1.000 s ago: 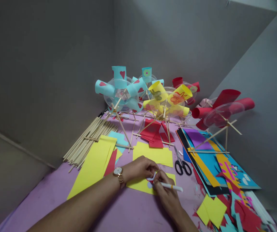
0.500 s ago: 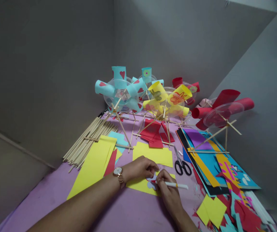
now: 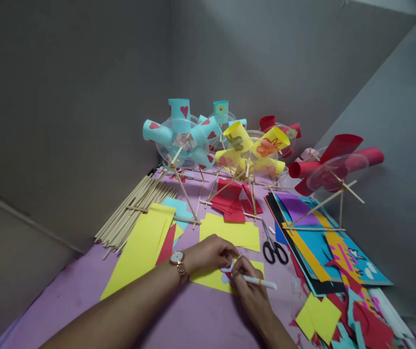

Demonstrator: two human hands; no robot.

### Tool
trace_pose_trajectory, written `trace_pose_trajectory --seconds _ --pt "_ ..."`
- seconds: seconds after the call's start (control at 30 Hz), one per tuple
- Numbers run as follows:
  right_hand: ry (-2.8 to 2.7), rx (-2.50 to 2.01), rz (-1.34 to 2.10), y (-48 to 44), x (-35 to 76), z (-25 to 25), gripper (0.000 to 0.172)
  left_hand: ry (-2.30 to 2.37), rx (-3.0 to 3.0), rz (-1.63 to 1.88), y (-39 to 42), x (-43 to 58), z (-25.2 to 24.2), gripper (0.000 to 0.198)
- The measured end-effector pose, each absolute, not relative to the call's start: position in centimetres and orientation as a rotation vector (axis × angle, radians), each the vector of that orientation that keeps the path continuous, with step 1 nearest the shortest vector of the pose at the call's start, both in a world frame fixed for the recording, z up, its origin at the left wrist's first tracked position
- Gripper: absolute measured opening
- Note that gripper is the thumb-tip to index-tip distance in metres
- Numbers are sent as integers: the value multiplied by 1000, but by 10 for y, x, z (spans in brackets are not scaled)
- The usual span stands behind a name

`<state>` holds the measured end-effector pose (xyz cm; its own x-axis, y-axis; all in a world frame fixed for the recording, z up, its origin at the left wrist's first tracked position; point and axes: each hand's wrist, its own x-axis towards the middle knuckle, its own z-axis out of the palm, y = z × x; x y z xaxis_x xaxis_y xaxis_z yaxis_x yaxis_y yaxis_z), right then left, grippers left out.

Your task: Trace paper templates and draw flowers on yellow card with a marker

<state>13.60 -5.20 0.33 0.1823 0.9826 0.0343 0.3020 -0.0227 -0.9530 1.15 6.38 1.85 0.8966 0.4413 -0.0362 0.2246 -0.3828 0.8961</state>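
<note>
My right hand [image 3: 249, 288] is closed around a white marker pen [image 3: 266, 282] with an orange band, its tip end down at a pale, rounded paper cutout [image 3: 225, 278]. A red patch shows on the cutout, which lies on a yellow paper sheet [image 3: 208, 280]. My left hand [image 3: 217, 251], with a watch [image 3: 177, 259] on its wrist, rests on the sheet with curled fingers pressed on the cutout's upper edge. Both hands cover parts of the cutout. Black-handled scissors [image 3: 275, 249] lie to the right, beyond my right hand.
Paper-cup pinwheels on stick stands, one blue [image 3: 180, 140], one yellow [image 3: 251, 150] and one red [image 3: 338, 167], stand behind. Wooden sticks [image 3: 131, 213] and yellow strips [image 3: 138, 257] lie left. Coloured sheets [image 3: 302, 252] and paper scraps [image 3: 371, 322] lie right.
My right hand and the marker pen have shifted slightly left over the cutout, and the pen's back end points a little lower. My left hand has stayed in place.
</note>
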Motion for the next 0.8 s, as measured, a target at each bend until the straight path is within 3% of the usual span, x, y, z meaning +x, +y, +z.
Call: trace_pose_trajectory --seconds 0.8 --pt "-1350 -1536 875 -51 136 4 14 470 2027 227 65 11 22 32"
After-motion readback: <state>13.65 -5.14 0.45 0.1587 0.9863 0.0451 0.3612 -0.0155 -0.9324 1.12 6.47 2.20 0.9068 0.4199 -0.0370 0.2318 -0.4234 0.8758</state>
